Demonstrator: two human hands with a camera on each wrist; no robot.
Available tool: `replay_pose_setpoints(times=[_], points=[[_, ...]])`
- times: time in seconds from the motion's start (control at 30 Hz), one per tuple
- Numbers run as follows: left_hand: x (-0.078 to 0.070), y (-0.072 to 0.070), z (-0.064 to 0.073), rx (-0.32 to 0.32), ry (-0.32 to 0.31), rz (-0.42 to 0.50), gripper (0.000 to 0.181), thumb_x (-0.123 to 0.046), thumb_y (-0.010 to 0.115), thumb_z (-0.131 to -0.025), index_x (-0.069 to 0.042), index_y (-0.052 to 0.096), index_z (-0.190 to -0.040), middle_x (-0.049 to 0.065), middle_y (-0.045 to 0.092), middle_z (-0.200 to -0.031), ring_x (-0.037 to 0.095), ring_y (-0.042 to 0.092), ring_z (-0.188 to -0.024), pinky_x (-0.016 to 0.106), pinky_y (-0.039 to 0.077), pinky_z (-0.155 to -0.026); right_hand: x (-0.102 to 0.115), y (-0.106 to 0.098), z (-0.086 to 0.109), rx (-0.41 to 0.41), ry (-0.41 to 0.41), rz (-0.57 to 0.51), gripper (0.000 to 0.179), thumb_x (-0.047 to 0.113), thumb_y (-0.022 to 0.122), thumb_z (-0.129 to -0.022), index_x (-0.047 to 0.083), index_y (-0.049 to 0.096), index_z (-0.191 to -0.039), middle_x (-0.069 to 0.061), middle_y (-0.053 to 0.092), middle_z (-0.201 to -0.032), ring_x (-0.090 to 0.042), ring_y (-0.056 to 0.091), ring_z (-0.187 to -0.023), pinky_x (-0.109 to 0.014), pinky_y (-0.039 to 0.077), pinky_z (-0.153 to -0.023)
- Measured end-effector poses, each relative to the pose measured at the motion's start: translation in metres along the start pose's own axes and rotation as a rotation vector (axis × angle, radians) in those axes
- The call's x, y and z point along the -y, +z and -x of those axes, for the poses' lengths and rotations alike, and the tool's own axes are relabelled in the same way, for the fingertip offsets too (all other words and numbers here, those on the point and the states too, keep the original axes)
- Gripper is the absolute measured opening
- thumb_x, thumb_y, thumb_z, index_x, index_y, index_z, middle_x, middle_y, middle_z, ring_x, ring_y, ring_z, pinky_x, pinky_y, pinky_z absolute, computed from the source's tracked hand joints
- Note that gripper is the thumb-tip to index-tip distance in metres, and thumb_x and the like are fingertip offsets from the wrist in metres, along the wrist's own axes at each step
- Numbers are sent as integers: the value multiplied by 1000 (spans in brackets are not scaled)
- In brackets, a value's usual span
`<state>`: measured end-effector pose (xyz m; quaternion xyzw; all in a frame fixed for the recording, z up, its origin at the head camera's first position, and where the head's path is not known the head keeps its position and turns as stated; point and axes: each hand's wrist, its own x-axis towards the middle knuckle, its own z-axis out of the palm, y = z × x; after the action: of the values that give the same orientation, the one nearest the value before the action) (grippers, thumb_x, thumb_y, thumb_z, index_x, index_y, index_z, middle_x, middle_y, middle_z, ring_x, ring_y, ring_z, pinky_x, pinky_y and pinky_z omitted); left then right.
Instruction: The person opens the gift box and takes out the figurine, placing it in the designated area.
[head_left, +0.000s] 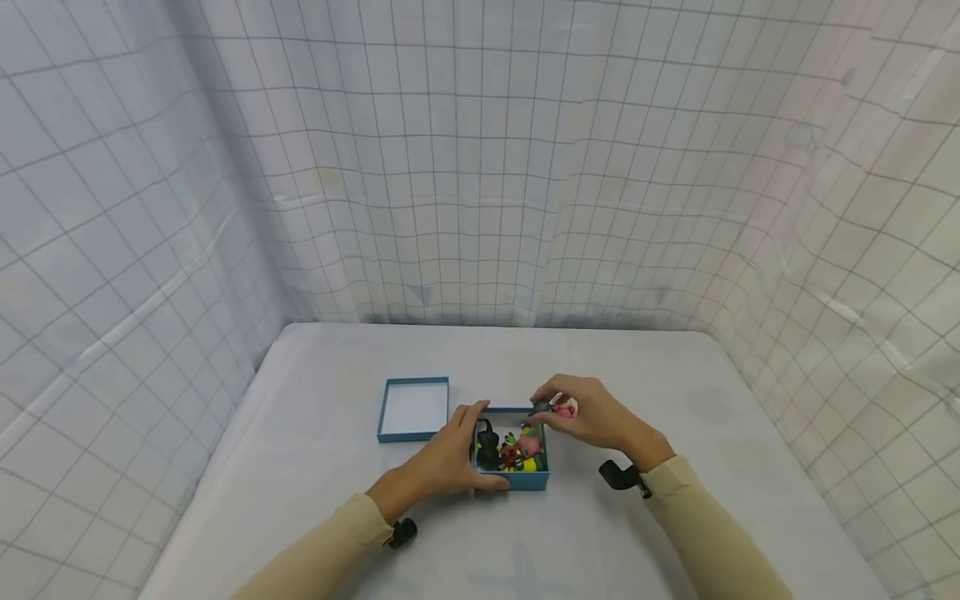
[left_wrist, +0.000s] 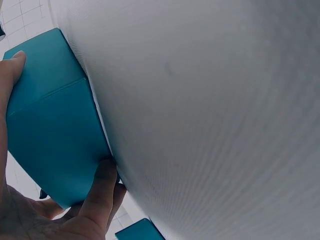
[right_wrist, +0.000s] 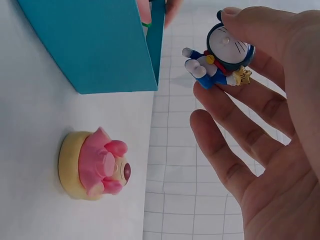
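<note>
My left hand (head_left: 450, 457) grips a small blue box (head_left: 529, 482) across its left end, with the thumb on the near wall and the fingers towards the far side. Several small toy figures lie in the box, among them a dark one (head_left: 487, 452) with a curved tail and a pink one (head_left: 529, 445). Between thumb and fingertips, my right hand (head_left: 592, 412) pinches a blue and white cat figurine (right_wrist: 227, 47) with a gold star, just by the box's right rim. A pink figurine (right_wrist: 102, 162) on a cream base stands on the table beside the box.
Left of the box lies a shallow blue-edged lid (head_left: 411, 437) with its white inside up. The white table (head_left: 330, 492) is bordered by hanging white grid-patterned sheets (head_left: 495, 208) at the back and sides. Each wrist carries a black camera mount (head_left: 622, 476).
</note>
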<state>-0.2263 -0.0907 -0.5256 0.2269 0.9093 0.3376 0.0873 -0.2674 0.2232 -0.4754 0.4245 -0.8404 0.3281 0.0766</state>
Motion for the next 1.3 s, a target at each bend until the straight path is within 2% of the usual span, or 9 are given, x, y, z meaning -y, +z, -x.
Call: replay_pose_setpoints(times=[0.13, 0.53, 0.87, 1.07, 1.3], points=[[-1, 0, 1, 3, -8, 5, 137, -65, 103, -83, -11, 28, -184, 21, 48, -174, 38, 65, -144, 65, 58, -122, -4, -2, 2, -15, 8, 20, 30, 8, 92, -101, 11, 81, -128, -2, 86, -123, -19, 82, -109, -46, 72, -94], [2, 1, 1, 2, 1, 20, 136, -65, 102, -83, -12, 28, -184, 20, 48, -173, 37, 65, -145, 64, 58, -122, -10, -8, 10, -16, 101, 50, 27, 14, 93, -102, 12, 81, -126, 0, 86, -122, -14, 81, -106, -42, 71, -95], [3, 2, 1, 2, -2, 32, 137, -65, 103, -83, -12, 28, -184, 20, 49, -172, 35, 64, -145, 64, 57, -123, -17, -14, 17, -19, 198, 57, 24, 21, 92, -104, 17, 82, -125, 10, 85, -118, -11, 80, -109, -37, 69, -97], [4, 2, 1, 1, 0, 33, 137, -64, 103, -82, -12, 28, -184, 20, 50, -171, 35, 65, -143, 64, 58, -122, -22, -17, 22, -31, 216, 77, 25, 16, 92, -103, 20, 81, -124, 10, 85, -117, -10, 80, -107, -36, 69, -95], [4, 1, 2, -1, 1, 37, 137, -64, 103, -82, -12, 28, -184, 20, 50, -171, 35, 65, -143, 64, 59, -121, -28, -20, 27, -53, 223, 76, 25, 17, 94, -101, 18, 82, -123, 7, 85, -118, -11, 80, -106, -36, 70, -94]])
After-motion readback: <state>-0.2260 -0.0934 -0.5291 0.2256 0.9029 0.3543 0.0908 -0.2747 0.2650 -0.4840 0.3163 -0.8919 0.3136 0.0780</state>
